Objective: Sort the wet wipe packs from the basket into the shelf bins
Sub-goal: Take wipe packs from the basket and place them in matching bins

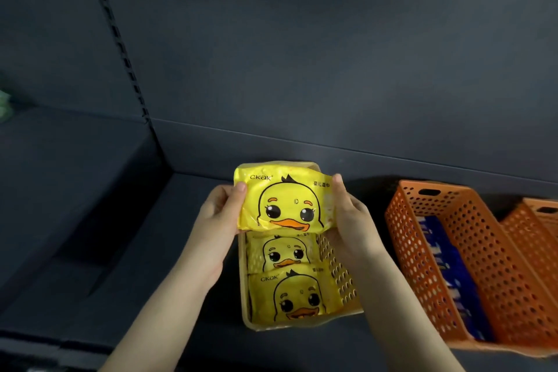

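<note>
Yellow duck pack [287, 199] is up in the air, just over the back end of the tan bin [338, 275]. I see the left hand [217, 217] holding its left edge and the right hand [350, 214] holding its right edge, each grip curled round it. Two more duck packs [297, 296] lie flat inside that bin. Beside it, on the dark shelf [151, 251], an orange bin [483, 266] holds blue packs [444, 266].

Was pretty dim in there, honestly. A soft pool of light hit the yellow pack [287, 202], slight glare on top; the shelf [302, 69] went murky leftward, edges bowed and blurry.
</note>
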